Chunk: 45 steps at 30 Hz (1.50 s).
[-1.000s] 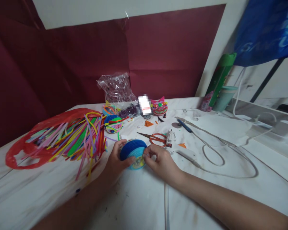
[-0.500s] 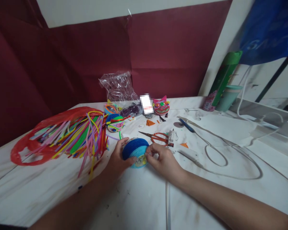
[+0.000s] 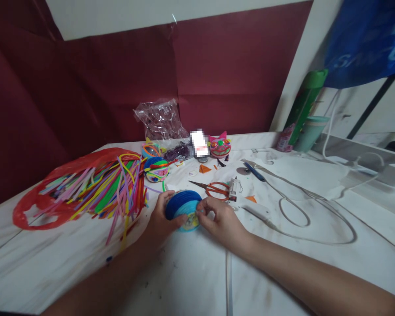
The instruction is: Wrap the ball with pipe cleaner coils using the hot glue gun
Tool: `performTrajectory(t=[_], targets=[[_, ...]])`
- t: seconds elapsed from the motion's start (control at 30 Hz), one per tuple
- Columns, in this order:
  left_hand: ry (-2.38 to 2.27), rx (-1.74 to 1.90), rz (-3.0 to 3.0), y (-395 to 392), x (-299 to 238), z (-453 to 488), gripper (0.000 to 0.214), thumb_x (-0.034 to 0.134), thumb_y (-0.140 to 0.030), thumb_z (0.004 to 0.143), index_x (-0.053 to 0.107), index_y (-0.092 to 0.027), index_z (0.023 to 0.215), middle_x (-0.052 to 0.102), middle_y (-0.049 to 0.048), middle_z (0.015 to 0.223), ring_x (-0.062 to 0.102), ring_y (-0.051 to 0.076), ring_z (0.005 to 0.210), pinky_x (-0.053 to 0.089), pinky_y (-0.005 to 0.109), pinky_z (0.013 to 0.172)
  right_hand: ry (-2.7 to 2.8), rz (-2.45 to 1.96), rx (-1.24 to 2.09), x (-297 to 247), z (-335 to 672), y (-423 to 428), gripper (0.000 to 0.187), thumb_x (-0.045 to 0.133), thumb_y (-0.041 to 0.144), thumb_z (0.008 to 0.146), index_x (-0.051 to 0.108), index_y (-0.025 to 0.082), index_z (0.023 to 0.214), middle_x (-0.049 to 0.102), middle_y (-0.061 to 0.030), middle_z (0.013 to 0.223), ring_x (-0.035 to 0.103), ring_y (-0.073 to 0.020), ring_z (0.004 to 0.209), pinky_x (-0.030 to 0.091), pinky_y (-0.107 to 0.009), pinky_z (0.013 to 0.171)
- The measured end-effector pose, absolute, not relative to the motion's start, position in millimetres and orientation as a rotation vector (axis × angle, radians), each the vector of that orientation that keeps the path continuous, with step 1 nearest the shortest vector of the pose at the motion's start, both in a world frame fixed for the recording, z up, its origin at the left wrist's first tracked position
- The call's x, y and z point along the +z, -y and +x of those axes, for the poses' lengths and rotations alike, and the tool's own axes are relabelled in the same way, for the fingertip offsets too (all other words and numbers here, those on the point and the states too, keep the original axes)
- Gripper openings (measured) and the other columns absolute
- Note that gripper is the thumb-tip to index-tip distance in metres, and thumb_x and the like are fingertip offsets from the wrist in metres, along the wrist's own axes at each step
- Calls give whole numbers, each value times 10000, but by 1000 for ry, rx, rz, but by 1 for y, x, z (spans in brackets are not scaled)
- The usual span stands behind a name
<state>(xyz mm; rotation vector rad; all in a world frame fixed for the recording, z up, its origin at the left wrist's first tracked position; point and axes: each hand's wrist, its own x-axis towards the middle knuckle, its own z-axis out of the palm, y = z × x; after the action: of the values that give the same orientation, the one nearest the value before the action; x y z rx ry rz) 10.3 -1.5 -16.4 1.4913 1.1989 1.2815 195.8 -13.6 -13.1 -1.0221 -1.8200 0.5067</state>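
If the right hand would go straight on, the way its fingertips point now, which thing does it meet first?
The right hand would probably meet the blue round piece first: its edge lies just at the fingertips, though exact contact is hard to tell.

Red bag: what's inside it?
Many-coloured strips lie in the red bag, spilling past its right edge onto the table. They cover the bag's bottom, so anything beneath the top layer can't be seen.

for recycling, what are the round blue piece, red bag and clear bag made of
Round blue piece: matte, perhaps pipe cleaners, given ridged rows. Red bag: likely thin plastic, crumpled, slightly shiny. Clear bag: probably plastic film, glossy with bright highlights.
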Motion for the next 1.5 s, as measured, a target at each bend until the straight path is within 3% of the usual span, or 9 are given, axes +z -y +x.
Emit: performTrajectory(t=[0.17, 0.6, 0.93, 1.2, 1.5], targets=[[-1109, 1281, 1380, -1, -20, 7, 663, 787, -365, 595, 474, -220, 1161, 616, 77, 1142, 606, 280, 1034, 502, 381, 823, 1742, -993, 639, -14, 197, 11, 66, 515, 164, 790, 563, 202, 767, 616, 1, 688, 589, -146, 641, 464, -249, 602], [-1063, 1267, 1431, 0, -20, 6, 770, 808, -346, 564, 463, -212, 1238, 572, 110, 1245, 543, 334, 1160, 460, 439, 931, 1685, -1034, 786, -12, 196, 12, 84, 538, 150, 738, 530, 210, 679, 564, 33, 602, 527, -127, 570, 416, -225, 544], [-1007, 1226, 1379, 0, -21, 6, 751, 832, -326, 574, 467, -240, 1225, 572, 79, 1222, 545, 309, 1132, 450, 404, 917, 1594, -1029, 861, -16, 194, 8, 74, 539, 203, 712, 473, 232, 729, 515, 51, 594, 494, -126, 556, 396, -240, 537], [-986, 1208, 1360, 2, -13, 5, 688, 741, -560, 647, 485, -201, 1175, 606, 116, 1166, 573, 312, 1068, 462, 405, 860, 1624, -1033, 834, -11, 194, 13, 98, 534, 207, 701, 446, 238, 734, 489, 59, 590, 483, -130, 556, 390, -249, 546], [-1104, 1152, 1552, 3, -16, 2, 829, 842, -424, 545, 474, -213, 1257, 567, 113, 1221, 556, 332, 1099, 451, 414, 898, 1762, -1005, 709, -4, 191, 27, 98, 523, 182, 732, 439, 231, 724, 477, 41, 638, 474, -136, 593, 370, -256, 563]])
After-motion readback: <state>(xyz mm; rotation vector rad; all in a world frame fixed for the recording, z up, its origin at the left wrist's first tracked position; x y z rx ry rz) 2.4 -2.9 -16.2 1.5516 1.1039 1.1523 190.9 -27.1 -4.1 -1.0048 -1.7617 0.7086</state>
